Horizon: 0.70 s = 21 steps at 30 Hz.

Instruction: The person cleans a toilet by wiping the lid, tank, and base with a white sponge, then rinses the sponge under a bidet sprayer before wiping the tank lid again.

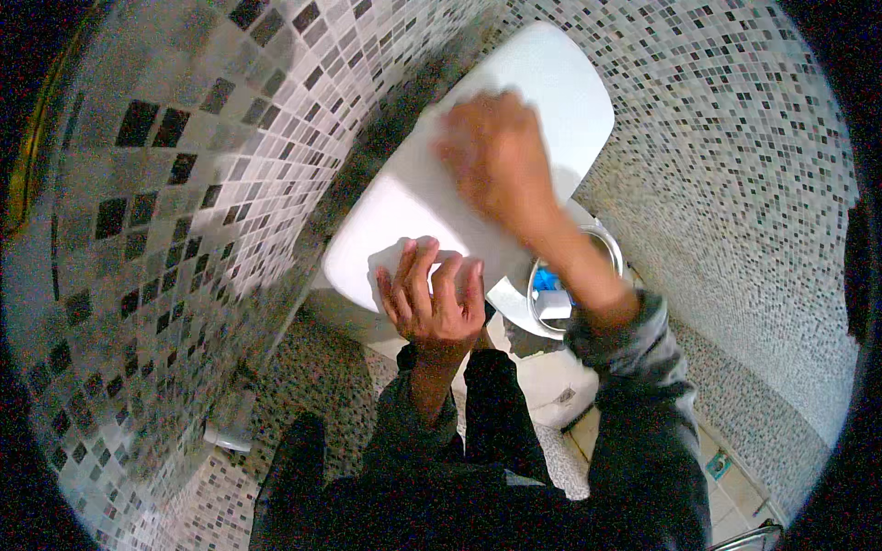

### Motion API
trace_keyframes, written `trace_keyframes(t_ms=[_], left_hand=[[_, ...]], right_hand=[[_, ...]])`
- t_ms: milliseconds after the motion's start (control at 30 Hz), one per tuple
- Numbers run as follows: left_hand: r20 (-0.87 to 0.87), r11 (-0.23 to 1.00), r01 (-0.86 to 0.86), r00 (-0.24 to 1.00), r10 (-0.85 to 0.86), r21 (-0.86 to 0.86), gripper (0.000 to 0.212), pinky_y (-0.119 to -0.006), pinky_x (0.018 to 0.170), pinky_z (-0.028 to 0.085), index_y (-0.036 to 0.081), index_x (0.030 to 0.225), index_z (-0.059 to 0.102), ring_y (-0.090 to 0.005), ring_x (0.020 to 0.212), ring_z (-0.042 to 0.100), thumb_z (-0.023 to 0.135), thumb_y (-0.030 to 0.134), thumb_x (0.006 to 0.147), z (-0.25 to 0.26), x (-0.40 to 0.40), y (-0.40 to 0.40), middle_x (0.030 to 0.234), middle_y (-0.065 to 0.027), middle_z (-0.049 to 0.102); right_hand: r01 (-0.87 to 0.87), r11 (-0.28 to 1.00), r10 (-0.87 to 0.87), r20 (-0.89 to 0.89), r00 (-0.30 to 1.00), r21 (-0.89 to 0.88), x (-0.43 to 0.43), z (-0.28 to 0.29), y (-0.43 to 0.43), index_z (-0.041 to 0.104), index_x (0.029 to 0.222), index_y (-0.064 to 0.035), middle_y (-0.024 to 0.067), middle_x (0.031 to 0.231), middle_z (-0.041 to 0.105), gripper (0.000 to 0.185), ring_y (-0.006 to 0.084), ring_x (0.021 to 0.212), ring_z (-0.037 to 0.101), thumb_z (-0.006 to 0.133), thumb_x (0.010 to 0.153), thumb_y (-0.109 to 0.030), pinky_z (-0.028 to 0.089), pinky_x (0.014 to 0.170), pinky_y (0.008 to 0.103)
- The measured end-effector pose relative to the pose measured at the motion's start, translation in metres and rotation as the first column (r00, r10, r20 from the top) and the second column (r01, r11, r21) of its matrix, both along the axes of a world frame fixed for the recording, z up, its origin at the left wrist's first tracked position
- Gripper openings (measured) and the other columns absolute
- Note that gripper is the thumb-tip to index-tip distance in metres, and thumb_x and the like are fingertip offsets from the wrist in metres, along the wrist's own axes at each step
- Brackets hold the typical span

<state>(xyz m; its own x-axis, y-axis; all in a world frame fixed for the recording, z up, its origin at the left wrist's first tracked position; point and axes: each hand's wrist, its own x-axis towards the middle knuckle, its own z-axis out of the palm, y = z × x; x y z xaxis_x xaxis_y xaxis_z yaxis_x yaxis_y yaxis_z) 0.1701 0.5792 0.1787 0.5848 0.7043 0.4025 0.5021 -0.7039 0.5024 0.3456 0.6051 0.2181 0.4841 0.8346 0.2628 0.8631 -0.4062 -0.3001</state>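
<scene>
A long white slab with rounded corners (579,89), which looks like a toilet tank lid, lies aslant before me. My left hand (437,296) is at its near lower edge, fingers spread and slightly bent, with nothing in them. Over the slab's middle is my right hand (499,155), blurred and with fingers curled down. Whether it holds something is hidden. Under my right forearm shows an open oval container with a pale rim (615,251). Inside it are a blue item (546,279) and a white piece (553,304).
Mosaic-tiled walls rise at the left (275,148) and right (723,138). A white curved fixture (558,379) stands below the container. My dark-clothed legs are beneath my arms. A small teal item (718,465) lies at the lower right, near a metal bar (751,536).
</scene>
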Motion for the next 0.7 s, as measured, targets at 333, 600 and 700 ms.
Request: trace_keyframes(t_ms=[333, 600, 700], left_hand=[[0.003, 1.000, -0.028, 1.000, 0.028, -0.012, 0.021, -0.053, 0.104, 0.025, 0.012, 0.086, 0.063, -0.0268, 0.112, 0.052, 0.068, 0.031, 0.079, -0.006, -0.008, 0.001, 0.111, -0.0061, 0.058], [0.019, 0.998, -0.013, 1.000, 0.014, -0.059, 0.022, -0.052, 0.105, 0.026, 0.012, 0.092, 0.065, -0.0252, 0.114, 0.052, 0.070, 0.029, 0.078, -0.003, -0.011, 0.001, 0.117, -0.0052, 0.057], [-0.012, 1.000, -0.002, 1.000, 0.001, -0.025, 0.023, -0.053, 0.106, 0.025, 0.012, 0.095, 0.066, -0.0252, 0.115, 0.052, 0.069, 0.028, 0.079, 0.007, -0.024, 0.016, 0.119, -0.0054, 0.057]], right_hand=[[-0.177, 0.975, 0.197, -0.164, 0.966, 0.132, -0.041, -0.002, 0.031, 0.065, 0.087, -0.0030, 0.0146, 0.092, 0.063, 0.026, 0.0328, 0.090, 0.056, 0.072, 0.067, -0.018, 0.044, 0.082, 0.0430], [-0.136, 0.974, 0.163, -0.142, 0.976, 0.181, -0.067, -0.014, 0.016, 0.063, 0.088, -0.0038, 0.0139, 0.089, 0.061, 0.026, 0.0335, 0.088, 0.053, 0.072, 0.067, -0.016, 0.042, 0.080, 0.0434], [-0.081, 0.981, 0.109, -0.155, 0.982, 0.177, -0.056, 0.002, 0.030, 0.062, 0.083, -0.0051, 0.0141, 0.083, 0.060, 0.022, 0.0336, 0.083, 0.054, 0.068, 0.070, -0.021, 0.041, 0.073, 0.0449]])
